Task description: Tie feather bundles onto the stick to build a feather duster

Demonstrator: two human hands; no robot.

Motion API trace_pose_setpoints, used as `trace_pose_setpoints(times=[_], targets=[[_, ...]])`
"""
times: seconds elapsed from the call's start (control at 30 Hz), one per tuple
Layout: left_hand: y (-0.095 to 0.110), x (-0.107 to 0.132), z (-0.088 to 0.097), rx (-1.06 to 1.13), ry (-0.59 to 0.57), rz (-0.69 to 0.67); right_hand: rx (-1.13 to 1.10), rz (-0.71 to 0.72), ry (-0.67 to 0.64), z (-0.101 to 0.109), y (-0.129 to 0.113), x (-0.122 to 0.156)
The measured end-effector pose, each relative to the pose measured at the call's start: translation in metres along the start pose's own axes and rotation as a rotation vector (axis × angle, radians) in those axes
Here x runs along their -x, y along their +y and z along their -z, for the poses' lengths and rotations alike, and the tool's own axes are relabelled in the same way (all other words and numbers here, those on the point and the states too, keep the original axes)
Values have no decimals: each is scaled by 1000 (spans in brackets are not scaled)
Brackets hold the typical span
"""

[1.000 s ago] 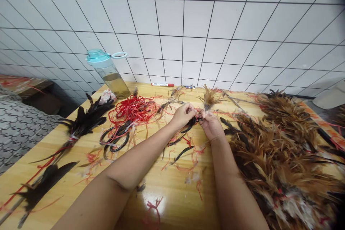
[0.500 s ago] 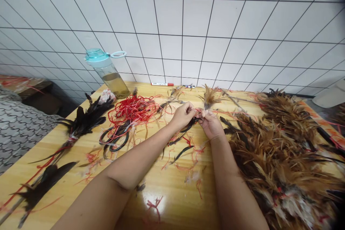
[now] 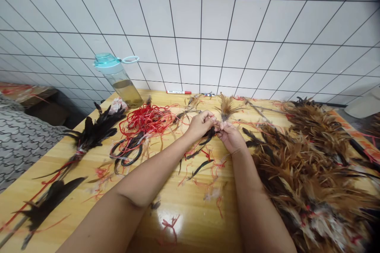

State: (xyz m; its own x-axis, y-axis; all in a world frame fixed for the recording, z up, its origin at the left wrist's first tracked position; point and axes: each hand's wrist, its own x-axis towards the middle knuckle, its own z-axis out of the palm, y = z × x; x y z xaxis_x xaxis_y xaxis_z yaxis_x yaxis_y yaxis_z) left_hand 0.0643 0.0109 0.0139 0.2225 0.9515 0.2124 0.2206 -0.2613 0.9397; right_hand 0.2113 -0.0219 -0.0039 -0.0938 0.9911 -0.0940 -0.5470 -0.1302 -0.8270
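Both my hands meet over the middle of the wooden table (image 3: 190, 221). My left hand (image 3: 201, 123) is closed, its fingertips pinching a small bundle of feathers (image 3: 227, 107) whose brown tuft fans up just beyond the fingers. My right hand (image 3: 230, 136) is closed too, gripping the same bundle from the right, with thin red string at the fingertips. Dark feathers (image 3: 204, 139) hang from the bundle below my left hand.
A tangle of red string (image 3: 147, 120) and black-handled scissors (image 3: 127, 154) lie to the left. Dark feather bundles (image 3: 92, 134) sit further left. A large heap of brown feathers (image 3: 308, 166) fills the right. A teal-lidded bottle (image 3: 118, 79) and a red marker (image 3: 179, 92) stand by the tiled wall.
Both hands have shifted slightly left and away with the small feather bundle; the fingers keep working at its base. Nothing else on the table has moved.
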Motion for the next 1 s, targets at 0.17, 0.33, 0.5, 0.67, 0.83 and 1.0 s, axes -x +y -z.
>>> trace_pose_setpoints(times=[0.17, 0.33, 0.5, 0.67, 0.83, 1.0], targets=[[-3, -3, 0, 201, -48, 43, 39, -4, -13, -2, -1, 1], [-5, -6, 3, 346, 19, 49, 65, 49, 41, 0, -1, 0], [-6, -9, 5, 452, 13, 39, 105, 130, 109, 1, -3, -1], [-5, -9, 7, 705, -154, 176, 170, 154, 118, -2, -1, -2], [0, -7, 9, 791, -301, 232, 260, 195, 19, -3, 5, -3], [-3, -7, 7, 758, -305, 251, 412, 228, -43, -2, 8, -4]])
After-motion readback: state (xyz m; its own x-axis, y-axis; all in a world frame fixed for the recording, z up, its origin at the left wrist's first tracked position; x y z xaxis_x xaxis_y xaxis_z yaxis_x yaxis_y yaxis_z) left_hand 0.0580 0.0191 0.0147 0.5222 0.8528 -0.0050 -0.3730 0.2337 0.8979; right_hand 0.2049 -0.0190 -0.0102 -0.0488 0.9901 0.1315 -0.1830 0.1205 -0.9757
